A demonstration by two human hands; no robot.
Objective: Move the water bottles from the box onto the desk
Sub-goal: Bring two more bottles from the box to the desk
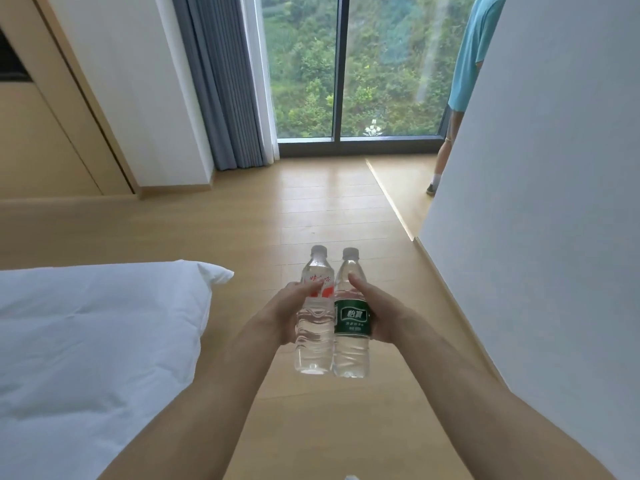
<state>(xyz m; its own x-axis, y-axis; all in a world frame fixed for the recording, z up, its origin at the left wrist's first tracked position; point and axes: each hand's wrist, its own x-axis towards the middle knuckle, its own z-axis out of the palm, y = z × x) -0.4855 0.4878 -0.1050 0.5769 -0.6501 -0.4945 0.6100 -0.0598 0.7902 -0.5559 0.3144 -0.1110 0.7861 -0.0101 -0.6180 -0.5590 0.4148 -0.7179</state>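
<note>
Two clear plastic water bottles are carried upright and side by side, their sides touching, in front of the body and above the floor: a clear ribbed bottle with a red-and-white label (314, 317) at the left and a clear bottle with a dark green label (351, 322) at the right. The long axis of each runs near vertical, white caps toward twelve o'clock and bases toward six o'clock. The red-labelled bottle is gripped by the left hand (282, 315) from nine o'clock, its thumb laid across the label; the green-labelled bottle is gripped by the right hand (382, 315) from three o'clock, thumb pointing up along the shoulder. The fingers of both hands are wrapped behind the bottles, so only the thumbs are plainly seen. Neither hand is nearer than the other. No box and no bench can be seen, so the direction to the set-down place cannot be told; the step is judged to be the carry. Below lies a light wooden plank floor (332, 209). At nine o'clock a white bed with a pillow (97, 334) is seen, at three o'clock a plain white wall (554, 202), and at twelve o'clock a tall window (346, 64) with grey curtains (214, 81). Another person in a light blue shirt (474, 53) stands partly hidden at one o'clock.
</note>
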